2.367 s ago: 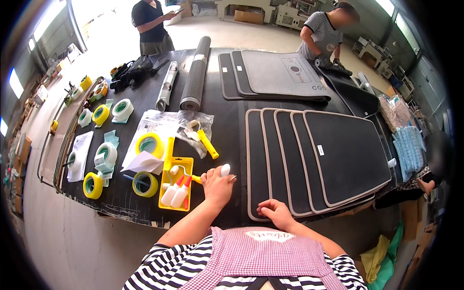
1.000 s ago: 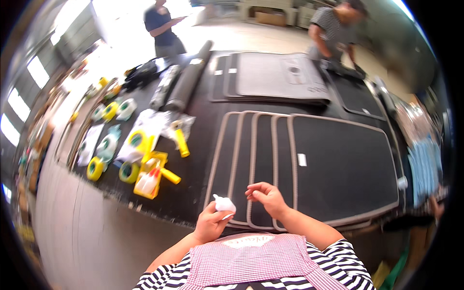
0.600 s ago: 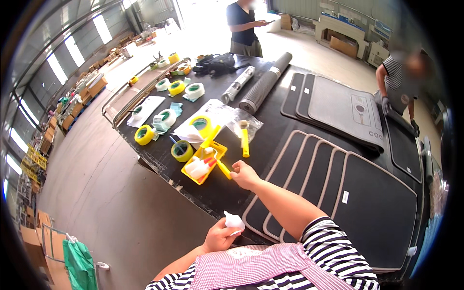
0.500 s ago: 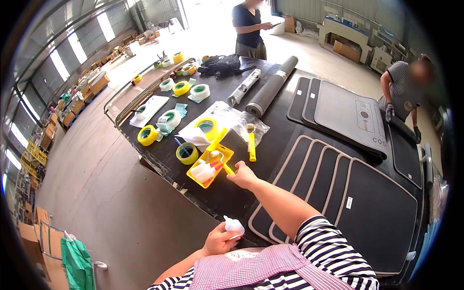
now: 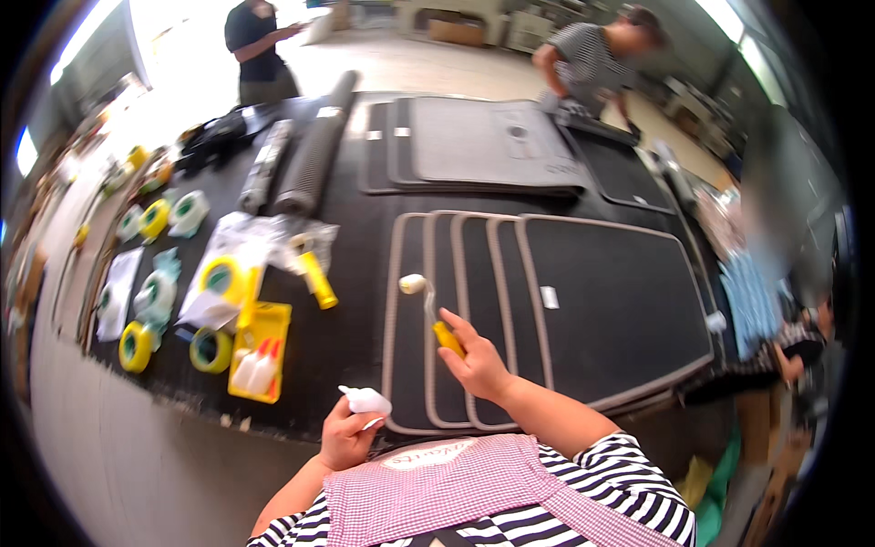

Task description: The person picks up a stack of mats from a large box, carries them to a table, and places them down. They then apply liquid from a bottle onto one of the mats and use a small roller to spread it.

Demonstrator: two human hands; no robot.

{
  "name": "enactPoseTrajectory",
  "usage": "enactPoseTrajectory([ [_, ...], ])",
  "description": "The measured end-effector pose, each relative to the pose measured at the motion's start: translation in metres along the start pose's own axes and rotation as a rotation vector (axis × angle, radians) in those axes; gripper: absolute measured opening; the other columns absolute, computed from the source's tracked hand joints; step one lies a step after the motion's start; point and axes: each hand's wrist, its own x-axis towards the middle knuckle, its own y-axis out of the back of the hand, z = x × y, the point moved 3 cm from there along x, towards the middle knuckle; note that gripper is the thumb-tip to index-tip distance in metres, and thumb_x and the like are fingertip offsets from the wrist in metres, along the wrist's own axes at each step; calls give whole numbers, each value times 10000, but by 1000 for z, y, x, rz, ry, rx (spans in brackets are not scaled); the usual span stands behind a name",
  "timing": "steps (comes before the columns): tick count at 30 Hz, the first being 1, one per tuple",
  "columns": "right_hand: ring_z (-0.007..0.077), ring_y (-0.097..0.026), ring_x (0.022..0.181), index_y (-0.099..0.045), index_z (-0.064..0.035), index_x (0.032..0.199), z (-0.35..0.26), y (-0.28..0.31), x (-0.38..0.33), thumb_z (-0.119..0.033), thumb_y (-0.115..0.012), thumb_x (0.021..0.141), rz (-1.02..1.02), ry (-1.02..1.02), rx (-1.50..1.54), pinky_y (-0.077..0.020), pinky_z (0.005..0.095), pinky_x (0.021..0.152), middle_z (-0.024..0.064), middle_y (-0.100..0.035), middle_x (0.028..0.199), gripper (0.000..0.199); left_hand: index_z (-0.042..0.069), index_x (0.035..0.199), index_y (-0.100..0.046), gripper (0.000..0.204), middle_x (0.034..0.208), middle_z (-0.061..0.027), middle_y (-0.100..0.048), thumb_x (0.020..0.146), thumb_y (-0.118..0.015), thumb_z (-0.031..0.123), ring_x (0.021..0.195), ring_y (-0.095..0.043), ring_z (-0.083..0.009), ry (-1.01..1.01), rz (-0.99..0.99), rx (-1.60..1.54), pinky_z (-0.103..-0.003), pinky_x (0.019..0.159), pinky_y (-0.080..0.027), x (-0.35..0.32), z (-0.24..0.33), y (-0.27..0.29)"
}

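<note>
My right hand (image 5: 480, 366) is closed around the yellow handle of a small paint roller (image 5: 447, 338). Its white roller head points away from me, above the row of overlapping black mats (image 5: 611, 301) with pale bound edges. Close to my apron, my left hand (image 5: 343, 439) grips a small white squeeze bottle (image 5: 367, 401), tilted on its side. A yellow paint tray (image 5: 284, 339) lies to the left, with white bottles with red tips (image 5: 254, 369) in it. Farther off lies another yellow-handled roller (image 5: 318, 280).
Several tape rolls (image 5: 211, 350) crowd the table's left side. A long dark mesh roll (image 5: 314, 159) and a wrapped roll (image 5: 266, 169) lie behind them. Grey mats (image 5: 474, 146) are stacked at the back. A co-worker (image 5: 597, 68) bends over the far right side; another person (image 5: 260, 46) stands far left.
My right hand has lifted the small roller out of the yellow tray and carried it right, over the mats. The view has turned right. My left hand still holds the bottle.
</note>
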Motion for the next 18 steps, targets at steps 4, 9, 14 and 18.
enactPoseTrajectory([
  [4,310,-661,1112,-516,-68,1403,67,93,-75,-89,-628,912,403,-13,-280,-508,349,942,194,-650,1240,504,75,952,-752,177,1055,-162,-661,791,-749,3,946,-669,-332,-73,-141,-65,-380,793,-549,36,-4,-40],
  [9,355,-664,1008,-556,-165,1380,89,155,-97,-159,-637,897,474,-197,-526,-538,411,861,149,-676,1136,490,70,947,-743,213,1039,-164,-669,756,-743,-23,953,-657,-356,-215,-108,-4,-398,801,-542,61,-7,-82],
  [14,374,-668,1008,-607,-125,1332,119,167,-79,-135,-647,885,422,-250,-471,-545,409,866,187,-692,1106,448,67,942,-739,207,1046,-179,-662,764,-724,-38,976,-652,-374,-178,-18,90,-410,816,-539,61,-21,-92],
  [18,385,-671,1006,-609,-113,1326,125,168,-71,-162,-633,892,346,-357,-458,-543,417,881,201,-698,1096,438,72,949,-737,208,1059,-187,-655,770,-719,-32,983,-652,-379,-179,-23,130,-416,830,-535,55,-30,-96],
])
